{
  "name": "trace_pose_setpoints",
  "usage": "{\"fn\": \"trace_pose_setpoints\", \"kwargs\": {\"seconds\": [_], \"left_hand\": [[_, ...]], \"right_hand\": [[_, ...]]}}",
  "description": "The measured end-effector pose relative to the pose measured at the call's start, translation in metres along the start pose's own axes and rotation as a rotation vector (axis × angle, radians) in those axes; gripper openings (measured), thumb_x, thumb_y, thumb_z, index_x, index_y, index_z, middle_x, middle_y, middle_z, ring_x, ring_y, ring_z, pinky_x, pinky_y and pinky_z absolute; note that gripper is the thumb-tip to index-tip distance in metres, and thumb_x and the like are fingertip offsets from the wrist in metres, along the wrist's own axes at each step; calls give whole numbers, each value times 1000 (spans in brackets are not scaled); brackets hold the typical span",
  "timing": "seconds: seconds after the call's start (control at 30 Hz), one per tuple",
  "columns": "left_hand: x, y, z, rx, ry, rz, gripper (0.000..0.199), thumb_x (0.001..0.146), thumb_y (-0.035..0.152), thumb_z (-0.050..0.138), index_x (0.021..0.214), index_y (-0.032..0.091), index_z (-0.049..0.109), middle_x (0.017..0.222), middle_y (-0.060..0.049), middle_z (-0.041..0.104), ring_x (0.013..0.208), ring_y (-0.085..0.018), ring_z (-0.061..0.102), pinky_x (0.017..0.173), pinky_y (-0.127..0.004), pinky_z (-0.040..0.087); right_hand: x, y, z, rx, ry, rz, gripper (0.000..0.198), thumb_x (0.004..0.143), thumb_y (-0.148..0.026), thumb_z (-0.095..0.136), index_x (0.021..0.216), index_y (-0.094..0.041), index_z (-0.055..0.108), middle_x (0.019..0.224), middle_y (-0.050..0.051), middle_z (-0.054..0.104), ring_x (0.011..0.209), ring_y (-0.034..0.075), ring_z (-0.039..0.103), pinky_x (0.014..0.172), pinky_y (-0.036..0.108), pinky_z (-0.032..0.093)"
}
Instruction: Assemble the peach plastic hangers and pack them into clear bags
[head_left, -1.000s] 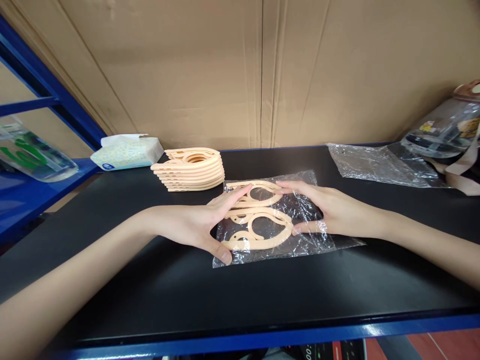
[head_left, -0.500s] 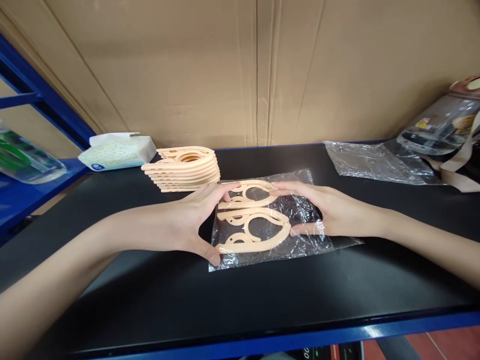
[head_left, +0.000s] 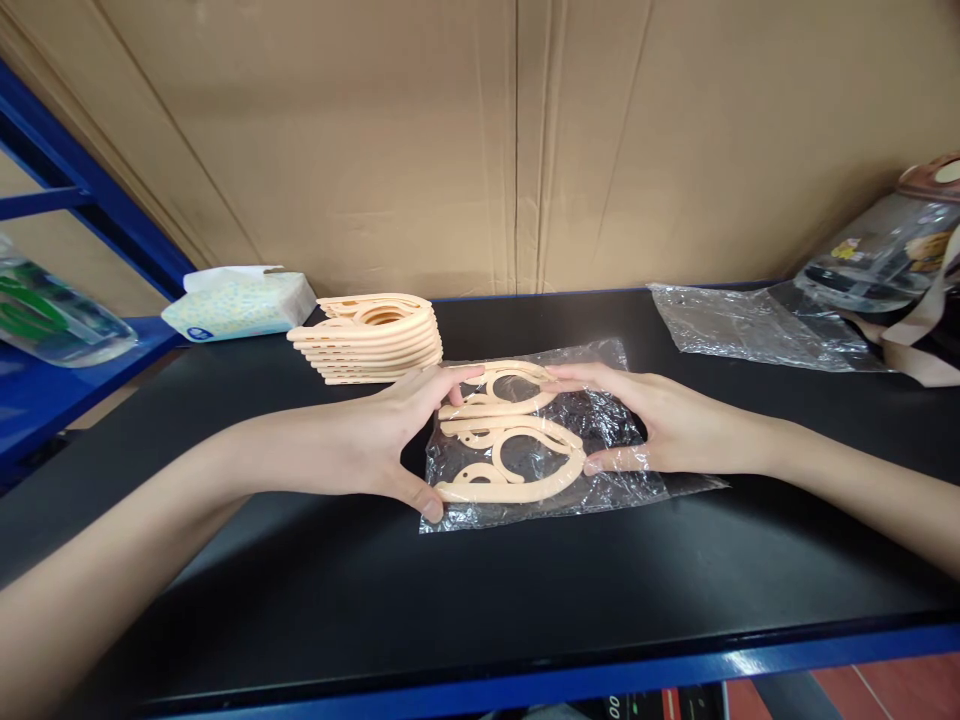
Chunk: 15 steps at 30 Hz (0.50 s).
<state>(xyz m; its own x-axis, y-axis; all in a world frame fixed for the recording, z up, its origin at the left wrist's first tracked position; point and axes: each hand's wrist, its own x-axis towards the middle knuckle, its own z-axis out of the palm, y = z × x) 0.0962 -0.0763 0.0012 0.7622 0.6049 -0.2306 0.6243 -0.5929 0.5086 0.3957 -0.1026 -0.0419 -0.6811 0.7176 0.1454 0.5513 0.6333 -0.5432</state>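
Note:
Peach-coloured folding clothes hangers (head_left: 536, 490) lie folded, side by side, inside a clear plastic bag (head_left: 622, 490) on the black tabletop. At their left ends is my left hand (head_left: 382, 430), thumb at the near corner and fingers at the far side, closed around the bagged hangers. My right hand (head_left: 660, 420) grips them from the right, its thumb and fingers pressing through the film near the curved ends. Behind my left hand stands a neat stack of matching folded hangers (head_left: 371, 340), partly hidden by that hand.
A tissue pack (head_left: 240, 305) sits at the back left, beside a blue rack (head_left: 97, 220) with a clear bottle (head_left: 52, 320). Toward the back right lie another clear plastic bag (head_left: 757, 325) and a large clear jug (head_left: 870, 250) with a strap. Cardboard (head_left: 337, 150) stands behind the table.
The near edge of the bag and my left thumb have shifted slightly away from me. Both hands keep the same hold on the bagged hangers.

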Motion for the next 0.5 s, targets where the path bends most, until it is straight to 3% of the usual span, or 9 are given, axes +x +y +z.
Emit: {"fn": "trace_pose_setpoints", "kwargs": {"seconds": [0.3,0.5], "left_hand": [[-1,-1,1,27,-29,-48,90,69,48,74,141,30,23,116,-5,46,101,-25,50,81,-32,46],[-1,0,0,10,-28,-19,102,65,48,77,145,32,15,119,-6,45,109,-27,47,89,-34,44]], "right_hand": [[0,3,1,5,0,-6,81,79,-47,66,145,-32,23,139,2,50,130,23,45,109,45,39],[-1,4,1,4,1,-20,79,79,-47,66,144,-32,23,140,3,49,130,23,45,107,46,40]]}}
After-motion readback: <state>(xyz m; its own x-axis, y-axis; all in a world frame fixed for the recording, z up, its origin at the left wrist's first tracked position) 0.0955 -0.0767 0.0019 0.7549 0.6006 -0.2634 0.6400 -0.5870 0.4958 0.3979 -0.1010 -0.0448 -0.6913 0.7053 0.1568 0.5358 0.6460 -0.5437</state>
